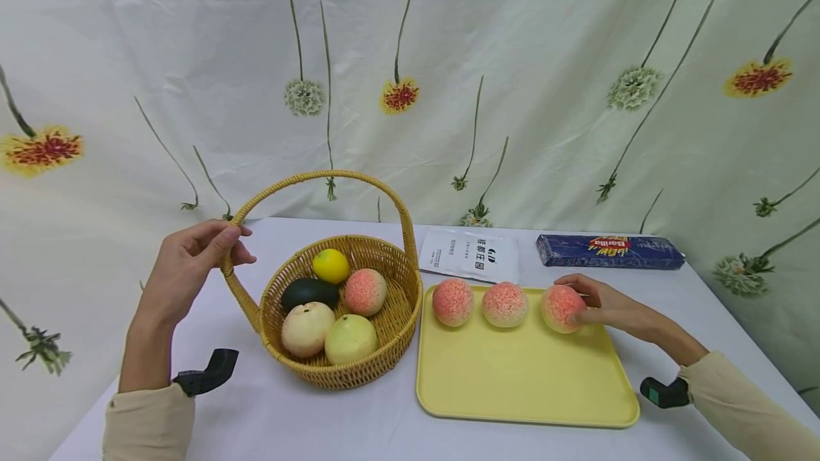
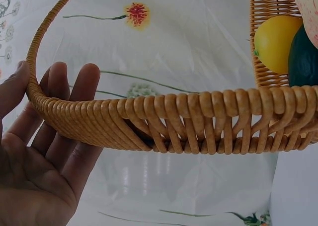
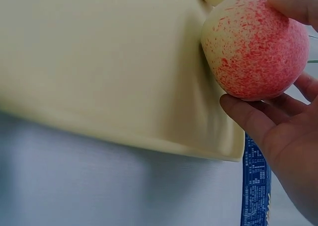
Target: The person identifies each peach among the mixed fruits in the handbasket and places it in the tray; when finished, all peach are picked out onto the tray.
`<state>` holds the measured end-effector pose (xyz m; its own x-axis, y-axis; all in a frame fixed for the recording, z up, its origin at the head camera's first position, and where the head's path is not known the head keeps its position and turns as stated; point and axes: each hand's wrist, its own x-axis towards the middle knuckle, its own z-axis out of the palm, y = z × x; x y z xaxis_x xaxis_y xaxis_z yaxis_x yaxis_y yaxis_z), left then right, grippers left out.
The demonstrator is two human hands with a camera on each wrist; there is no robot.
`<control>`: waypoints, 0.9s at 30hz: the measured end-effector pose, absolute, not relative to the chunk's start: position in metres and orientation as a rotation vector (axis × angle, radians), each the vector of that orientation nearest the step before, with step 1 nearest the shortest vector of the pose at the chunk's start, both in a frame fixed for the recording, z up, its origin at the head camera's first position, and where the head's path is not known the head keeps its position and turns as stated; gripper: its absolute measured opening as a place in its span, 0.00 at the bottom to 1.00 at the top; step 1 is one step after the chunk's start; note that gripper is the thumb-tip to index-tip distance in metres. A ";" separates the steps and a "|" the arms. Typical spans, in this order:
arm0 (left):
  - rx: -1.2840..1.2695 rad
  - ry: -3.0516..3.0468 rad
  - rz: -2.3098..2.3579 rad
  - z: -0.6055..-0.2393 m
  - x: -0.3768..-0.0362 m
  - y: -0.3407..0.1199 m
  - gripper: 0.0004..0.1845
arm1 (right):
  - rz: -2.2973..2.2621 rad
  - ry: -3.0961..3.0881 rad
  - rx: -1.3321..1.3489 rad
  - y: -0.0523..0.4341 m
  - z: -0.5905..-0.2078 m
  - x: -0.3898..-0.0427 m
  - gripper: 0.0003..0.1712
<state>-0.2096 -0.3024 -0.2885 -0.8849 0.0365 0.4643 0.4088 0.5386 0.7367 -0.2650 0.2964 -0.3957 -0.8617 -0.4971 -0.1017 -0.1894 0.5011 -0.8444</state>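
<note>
Head view, with both wrist views. I see the left hand [image 1: 192, 255] at the arched handle [image 1: 320, 178] of the wicker basket [image 1: 391, 319], which stands on the counter [image 1: 269, 411] toward its left edge. The thumb lies on top of the handle and the fingers [image 2: 74, 87] extend almost straight behind it, so this grip rests on the handle rather than closing round it.

The basket holds a yellow lemon [image 1: 330, 265], a dark avocado [image 1: 309, 292], a speckled peach [image 1: 365, 291] and two pale pears [image 1: 308, 329].

The right hand [image 1: 602, 304] grips the rightmost peach [image 1: 560, 308] between curled fingertips [image 3: 293, 5] above and the thumb below. This peach sits on the yellow tray [image 1: 512, 383], near the tray's far right corner. Two more peaches [image 1: 453, 301] stand beside it along the tray's far edge, the three forming a row.

Behind the tray, toward the counter's far edge, lie a white packet [image 1: 470, 255] and a blue pasta box [image 1: 608, 251]. A floral cloth [image 1: 512, 55] hangs as backdrop.
</note>
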 end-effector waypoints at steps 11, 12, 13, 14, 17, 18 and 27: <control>-0.363 -2.385 -1.291 -0.288 -0.209 -0.302 0.14 | -1.282 2.408 -0.582 0.297 -0.396 -0.264 0.36; -0.364 -2.384 -1.290 -0.288 -0.209 -0.302 0.14 | -1.283 2.405 -0.585 0.298 -0.396 -0.264 0.36; -0.363 -2.382 -1.291 -0.288 -0.209 -0.302 0.14 | -1.285 2.401 -0.588 0.298 -0.396 -0.264 0.36; -0.362 -2.382 -1.291 -0.288 -0.209 -0.302 0.14 | -1.288 2.397 -0.587 0.299 -0.396 -0.264 0.36; -0.358 -2.383 -1.292 -0.289 -0.209 -0.302 0.14 | -1.289 2.391 -0.575 0.300 -0.397 -0.264 0.37; -0.356 -2.382 -1.296 -0.289 -0.209 -0.302 0.13 | -1.291 2.388 -0.572 0.300 -0.398 -0.264 0.38; -0.360 -2.383 -1.304 -0.287 -0.210 -0.302 0.13 | -1.289 2.369 -0.533 0.302 -0.398 -0.261 0.42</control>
